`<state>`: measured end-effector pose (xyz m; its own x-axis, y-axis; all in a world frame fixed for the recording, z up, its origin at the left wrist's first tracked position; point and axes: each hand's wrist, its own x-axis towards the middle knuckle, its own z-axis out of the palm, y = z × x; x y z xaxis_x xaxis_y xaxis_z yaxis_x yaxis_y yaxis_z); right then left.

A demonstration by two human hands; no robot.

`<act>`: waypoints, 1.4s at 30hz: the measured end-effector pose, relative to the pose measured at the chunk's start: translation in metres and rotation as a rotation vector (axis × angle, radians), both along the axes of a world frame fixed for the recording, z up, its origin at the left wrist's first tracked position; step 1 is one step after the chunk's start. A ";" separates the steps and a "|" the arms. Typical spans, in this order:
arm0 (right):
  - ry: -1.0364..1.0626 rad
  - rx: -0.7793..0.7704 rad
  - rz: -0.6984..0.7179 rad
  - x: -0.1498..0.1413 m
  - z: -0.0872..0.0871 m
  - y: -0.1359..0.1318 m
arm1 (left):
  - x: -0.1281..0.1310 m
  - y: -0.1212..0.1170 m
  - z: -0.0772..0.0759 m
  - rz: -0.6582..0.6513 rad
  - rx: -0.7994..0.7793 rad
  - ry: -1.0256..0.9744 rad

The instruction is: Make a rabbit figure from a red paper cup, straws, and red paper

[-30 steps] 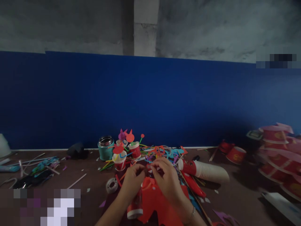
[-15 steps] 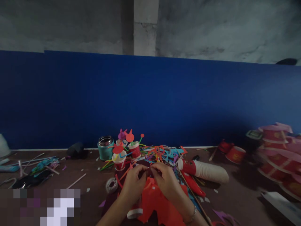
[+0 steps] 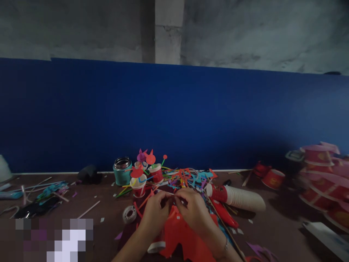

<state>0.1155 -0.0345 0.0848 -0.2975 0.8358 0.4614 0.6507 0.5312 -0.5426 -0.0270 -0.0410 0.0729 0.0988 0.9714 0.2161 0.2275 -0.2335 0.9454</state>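
Note:
My left hand point(image 3: 156, 209) and my right hand point(image 3: 191, 209) meet fingertip to fingertip over the middle of the table, both closed in a pinch. A thin pale sliver shows at the fingertips, too small to name. Beneath the hands lies a cut sheet of red paper point(image 3: 178, 233) with a small white bit on it. Partly hidden by my left forearm, a red and white paper cup point(image 3: 156, 247) lies on its side. Just left of that hand is a roll of tape point(image 3: 129, 214). Beyond the hands spreads a heap of coloured paper scraps point(image 3: 188, 178).
Paper cups point(image 3: 138, 185) with cut-out figures stand beside a teal flask point(image 3: 122, 171). On the right lie a stack of paper cups point(image 3: 240, 198), a red bowl point(image 3: 273, 179) and stacked red and pink paper pieces point(image 3: 321, 178). A blue panel point(image 3: 174, 116) borders the back.
A thin pale sliver shows more clearly at the fingertips. Both hands stay in nearly the same place, still pinching.

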 end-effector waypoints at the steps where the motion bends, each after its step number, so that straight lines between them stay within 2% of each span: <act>1: -0.025 0.035 -0.010 -0.001 0.000 -0.001 | 0.000 0.000 0.000 0.001 0.000 -0.001; 4: -0.077 0.140 -0.037 -0.003 -0.002 -0.002 | 0.000 0.000 0.001 0.010 0.001 -0.001; 7: 0.002 0.148 -0.095 -0.001 -0.004 0.002 | -0.001 0.001 0.002 0.019 -0.013 -0.031; 10: 0.071 0.058 -0.224 0.010 -0.007 0.012 | -0.004 0.003 0.000 0.024 -0.077 -0.096; 15: -0.205 -0.146 -0.392 0.029 -0.010 0.023 | -0.007 0.006 -0.004 -0.046 -0.325 -0.323; 17: -0.137 -0.146 -0.335 0.028 -0.011 0.023 | -0.006 0.006 -0.002 -0.081 -0.415 -0.443; 19: 0.065 -0.160 -0.161 0.022 -0.010 0.022 | -0.006 0.004 0.002 -0.110 -0.501 -0.557; 22: 0.349 -0.280 0.078 0.010 -0.006 0.018 | -0.005 0.002 0.007 -0.135 -0.641 -0.675; 25: 0.439 -0.310 0.146 0.003 -0.001 0.013 | -0.005 0.001 0.007 -0.149 -0.749 -0.675; 27: 0.446 -0.321 0.143 0.004 0.001 0.012 | -0.005 0.001 0.005 -0.110 -0.675 -0.594; 31: 0.433 -0.394 0.125 0.007 0.001 0.012 | -0.004 0.001 0.004 0.049 -0.339 -0.396; 34: 0.446 -0.442 0.130 0.008 -0.002 0.014 | -0.005 0.002 0.005 0.034 -0.199 -0.269; 37: 0.563 -0.536 0.134 0.007 -0.006 0.016 | -0.005 0.002 0.003 -0.008 -0.245 -0.328; 40: 0.706 -0.589 0.147 0.004 -0.006 0.015 | -0.002 -0.001 0.000 -0.035 -0.392 -0.567; 42: 0.754 -0.595 0.139 0.002 -0.003 0.014 | 0.001 -0.003 -0.002 -0.038 -0.428 -0.699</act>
